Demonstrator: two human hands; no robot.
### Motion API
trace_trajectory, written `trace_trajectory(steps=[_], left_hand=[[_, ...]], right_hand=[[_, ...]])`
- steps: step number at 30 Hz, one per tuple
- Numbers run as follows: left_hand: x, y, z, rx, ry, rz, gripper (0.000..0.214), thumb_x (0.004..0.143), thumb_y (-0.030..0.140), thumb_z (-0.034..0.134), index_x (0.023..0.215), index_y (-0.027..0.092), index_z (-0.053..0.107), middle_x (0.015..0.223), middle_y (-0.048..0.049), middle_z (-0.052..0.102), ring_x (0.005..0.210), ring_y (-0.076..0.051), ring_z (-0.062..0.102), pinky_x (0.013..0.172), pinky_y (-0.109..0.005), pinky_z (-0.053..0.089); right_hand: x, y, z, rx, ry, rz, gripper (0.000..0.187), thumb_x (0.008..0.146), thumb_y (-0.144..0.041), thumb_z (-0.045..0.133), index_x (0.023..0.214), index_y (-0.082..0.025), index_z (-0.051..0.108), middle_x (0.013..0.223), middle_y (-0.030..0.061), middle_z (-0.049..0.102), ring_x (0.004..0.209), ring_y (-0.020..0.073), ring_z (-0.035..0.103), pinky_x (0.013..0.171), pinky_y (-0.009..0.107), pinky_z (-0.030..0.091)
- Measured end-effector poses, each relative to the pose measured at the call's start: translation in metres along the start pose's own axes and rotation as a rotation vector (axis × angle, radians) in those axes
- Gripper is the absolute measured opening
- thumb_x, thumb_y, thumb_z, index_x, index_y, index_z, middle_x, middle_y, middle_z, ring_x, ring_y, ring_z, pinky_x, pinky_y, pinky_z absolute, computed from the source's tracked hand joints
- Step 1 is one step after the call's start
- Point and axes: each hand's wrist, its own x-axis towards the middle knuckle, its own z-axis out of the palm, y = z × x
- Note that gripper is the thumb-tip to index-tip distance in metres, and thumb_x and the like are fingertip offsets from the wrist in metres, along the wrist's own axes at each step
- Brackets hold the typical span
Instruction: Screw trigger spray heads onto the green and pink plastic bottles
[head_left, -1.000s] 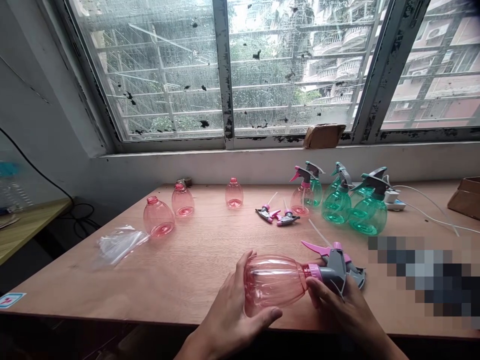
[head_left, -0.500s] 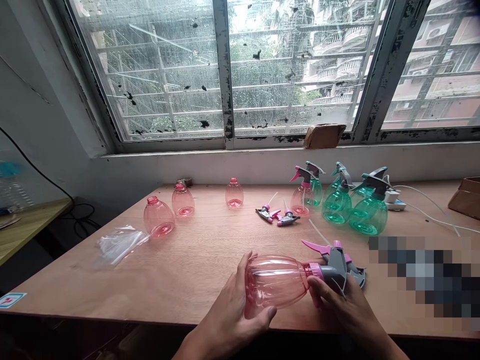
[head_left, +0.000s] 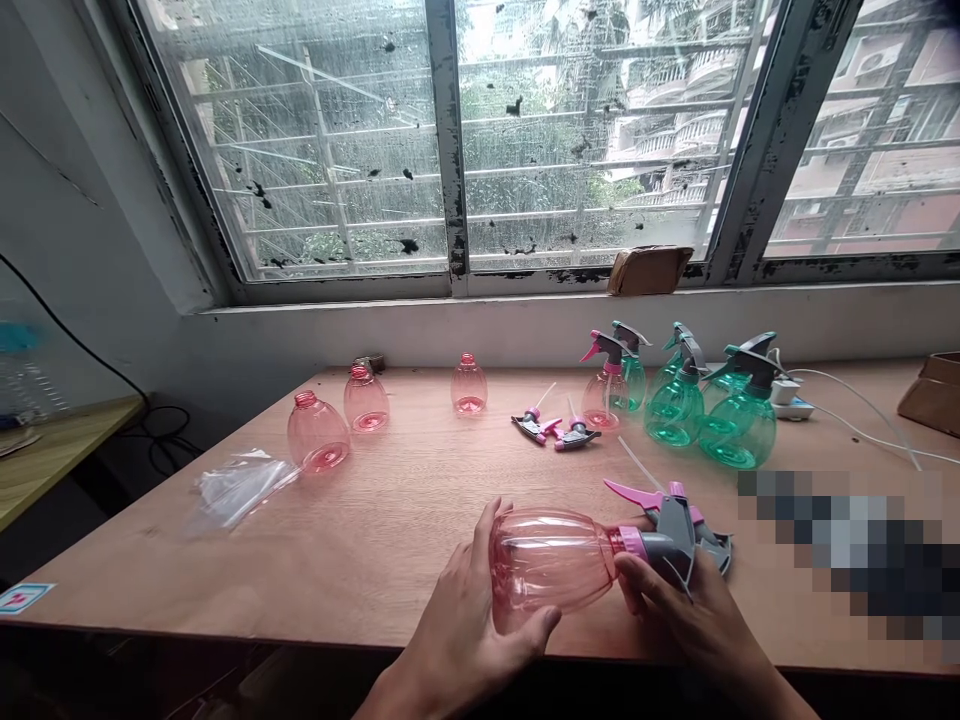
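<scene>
A clear pink spray bottle lies sideways between my hands, its base to the left. My left hand wraps round the base, with the thumb along the near side. At the neck, my right hand grips the grey spray head and its pink collar. Some of the right fingers are hidden behind the head. Just beyond it, another grey and pink spray head lies on the table, partly covered. Two more loose spray heads with thin tubes rest farther back.
Three pink bottles without heads stand at the back left, near a plastic bag. A capped pink spray bottle and several green spray bottles stand at the back right, beside a white power strip. A blurred patch covers the right.
Almost nothing differs. My left hand has shifted very slightly on the bottle, its thumb a little to the right and up; my right hand stays at the neck.
</scene>
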Motion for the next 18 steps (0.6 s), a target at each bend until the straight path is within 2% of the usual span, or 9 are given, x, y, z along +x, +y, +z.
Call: trace_trajectory(steps=[4, 8, 12, 18], left_hand=[[0.002, -0.0063, 0.0049, 0.025, 0.033, 0.002, 0.098, 0.074, 0.027, 0.071, 0.156, 0.023, 0.017, 0.158, -0.0161, 0.044, 0.14, -0.038, 0.048, 0.118, -0.056, 0.039], [0.0017, -0.0086, 0.004, 0.046, 0.031, 0.015, 0.094, 0.073, 0.023, 0.068, 0.154, 0.022, 0.02, 0.155, -0.0156, 0.048, 0.137, -0.037, 0.051, 0.118, -0.054, 0.039], [0.0013, -0.0051, 0.0021, 0.048, 0.018, 0.025, 0.092, 0.074, 0.023, 0.066, 0.154, 0.022, 0.02, 0.154, -0.0159, 0.049, 0.136, -0.036, 0.052, 0.118, -0.054, 0.039], [0.002, 0.001, 0.0029, 0.076, 0.043, 0.0, 0.089, 0.071, 0.022, 0.068, 0.149, 0.019, 0.025, 0.15, -0.0173, 0.052, 0.133, -0.035, 0.054, 0.116, -0.052, 0.041]], right_hand=[[0.0009, 0.0013, -0.0001, 0.005, 0.011, -0.008, 0.032, 0.091, -0.053, 0.069, 0.085, -0.022, 0.06, 0.055, -0.0033, 0.058, 0.053, 0.0196, 0.054, 0.054, 0.033, 0.045], [0.0024, 0.0009, -0.0001, -0.013, 0.0, -0.007, 0.035, 0.092, -0.053, 0.067, 0.075, -0.023, 0.059, 0.055, -0.0026, 0.058, 0.054, 0.0193, 0.052, 0.056, 0.034, 0.045], [0.0033, 0.0, 0.0003, -0.022, -0.013, -0.006, 0.04, 0.092, -0.054, 0.066, 0.068, -0.024, 0.057, 0.055, -0.0021, 0.057, 0.054, 0.019, 0.051, 0.057, 0.033, 0.045], [0.0032, 0.001, 0.0005, 0.008, -0.005, -0.004, 0.038, 0.09, -0.054, 0.068, 0.07, -0.024, 0.058, 0.054, -0.0022, 0.058, 0.052, 0.0191, 0.052, 0.052, 0.032, 0.044]])
